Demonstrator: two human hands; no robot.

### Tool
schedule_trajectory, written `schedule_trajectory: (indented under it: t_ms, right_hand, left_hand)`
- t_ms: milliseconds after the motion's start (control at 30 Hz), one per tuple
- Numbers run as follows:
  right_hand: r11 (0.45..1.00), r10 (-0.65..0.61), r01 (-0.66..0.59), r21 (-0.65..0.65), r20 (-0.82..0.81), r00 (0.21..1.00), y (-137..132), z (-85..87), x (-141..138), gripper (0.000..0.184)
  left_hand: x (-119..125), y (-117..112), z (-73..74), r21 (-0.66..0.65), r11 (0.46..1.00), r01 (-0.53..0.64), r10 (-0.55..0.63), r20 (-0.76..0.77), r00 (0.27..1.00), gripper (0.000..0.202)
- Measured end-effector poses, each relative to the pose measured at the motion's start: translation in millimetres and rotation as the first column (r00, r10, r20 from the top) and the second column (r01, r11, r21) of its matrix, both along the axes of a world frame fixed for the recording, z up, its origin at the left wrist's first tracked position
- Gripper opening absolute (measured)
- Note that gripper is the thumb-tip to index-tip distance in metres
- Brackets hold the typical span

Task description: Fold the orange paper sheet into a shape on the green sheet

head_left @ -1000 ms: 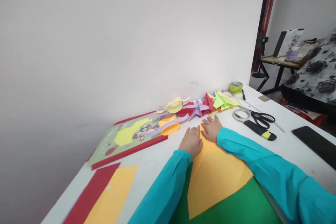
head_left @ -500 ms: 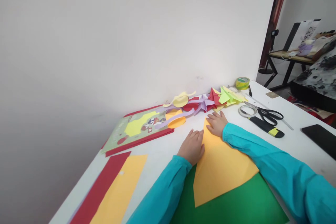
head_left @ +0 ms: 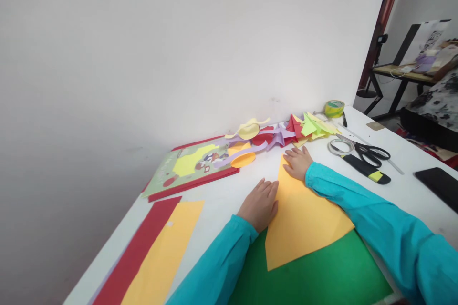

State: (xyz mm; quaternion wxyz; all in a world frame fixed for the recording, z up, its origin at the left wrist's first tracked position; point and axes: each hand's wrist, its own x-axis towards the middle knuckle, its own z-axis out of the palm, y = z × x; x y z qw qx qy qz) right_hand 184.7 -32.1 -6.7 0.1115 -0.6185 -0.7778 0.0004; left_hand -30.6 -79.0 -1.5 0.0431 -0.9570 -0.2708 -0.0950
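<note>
Paper (head_left: 304,219) partly hidden — right hand (head_left: 298,163) atop.

Bright, even light; mild edge distortion

2 hands (head_left: 259,202) (head_left: 298,163), 2 orange sheets (head_left: 304,219) (head_left: 161,257), 1 green sheet (head_left: 322,276), 1 pr scissors (head_left: 368,152), 2 tape rolls (head_left: 334,108) (head_left: 330,147)

The orange paper (head_left: 304,219) lies flat on the white desk (head_left: 222,195). It is a smooth sheet folded to a long point. The tip aims at the desk's far edge, by the wall. The broad end, with slanting edges, overlaps a green sheet (head_left: 322,276) at the near edge.
</note>
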Motion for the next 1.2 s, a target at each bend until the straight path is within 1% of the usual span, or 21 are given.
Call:
schedule_trajectory:
  t_ms: [200,333,433,533,600,700,767,1000,1100,1200]
  right_hand:
    - [1.000,0.003,-0.003,-0.012,-0.008,1.000,-0.5,0.9,-0.1,0.046]
    - [1.000,0.003,-0.003,-0.017,-0.008,1.000,-0.3,0.8,-0.3,0.046]
    - [1.000,0.004,-0.004,-0.017,-0.004,1.000,-0.5,1.4,-0.3,0.046]
    - [1.000,0.006,-0.006,-0.018,0.000,1.000,-0.6,1.6,-0.4,0.046]
    - [1.000,0.004,-0.004,-0.020,0.000,1.000,-0.4,1.1,-0.4,0.047]
    - [1.000,0.004,-0.004,-0.022,-0.005,1.000,0.1,0.4,-0.5,0.046]
    - [1.000,0.007,-0.007,-0.022,-0.011,1.000,0.4,0.4,-0.5,0.046]
    - [1.000,0.020,-0.021,-0.019,-0.028,0.999,-0.1,3.5,-0.9,0.047]
    - [1.000,0.020,-0.021,-0.020,-0.035,0.999,-0.1,4.8,-1.6,0.046]
    - [0.999,0.017,-0.018,-0.031,-0.043,0.999,0.4,5.9,-1.9,0.045]
  left_hand:
    - [-3.5,-2.4,-0.2,0.014,1.000,0.014,-0.014,-0.014,1.000,0.048]
    - [-9.8,-8.1,-2.5,0.003,0.999,0.037,-0.037,0.022,0.999,0.048]
    - [-13.3,-13.3,-4.3,0.019,0.999,0.040,-0.041,0.032,0.999,0.047]
    - [-14.9,-14.9,-2.1,0.015,0.999,0.045,-0.045,0.043,0.998,0.047]
    - [-14.5,-11.8,1.5,-0.022,0.998,0.050,-0.049,0.062,0.997,0.048]
    - [-8.5,0.4,5.4,-0.117,0.993,0.028,-0.019,0.080,0.997,0.048]
    - [0.1,12.7,3.7,-0.198,0.980,-0.030,0.049,0.089,0.995,0.049]
    - [38.4,66.3,-18.8,-0.232,0.966,-0.118,0.148,0.115,0.982,0.062]
    - [48.1,86.5,-22.2,-0.246,0.960,-0.136,0.172,0.130,0.977,0.064]
    - [53.2,98.6,-21.8,-0.260,0.955,-0.143,0.183,0.139,0.973,0.065]
